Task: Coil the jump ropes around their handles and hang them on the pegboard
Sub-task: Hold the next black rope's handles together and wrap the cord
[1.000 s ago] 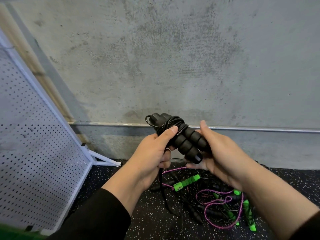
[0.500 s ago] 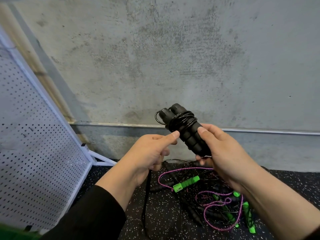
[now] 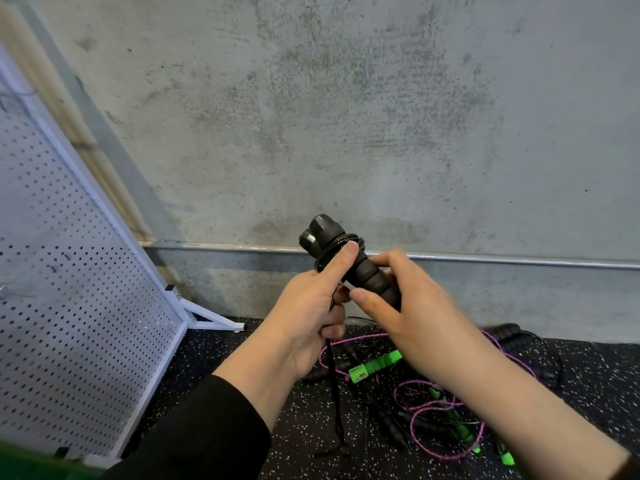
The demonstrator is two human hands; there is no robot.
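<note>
Handles [image 3: 349, 263] now sit steeper, left hand [image 3: 311, 313] back pinning the coil while right hand [image 3: 412, 317] clasps them; winding nears its end.

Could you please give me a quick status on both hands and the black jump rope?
Left hand pinches cord on black handles, thumb pressing coil. Right hand grips handles lower down. Rope tail hangs loose. Pegboard unobstructed.
</note>
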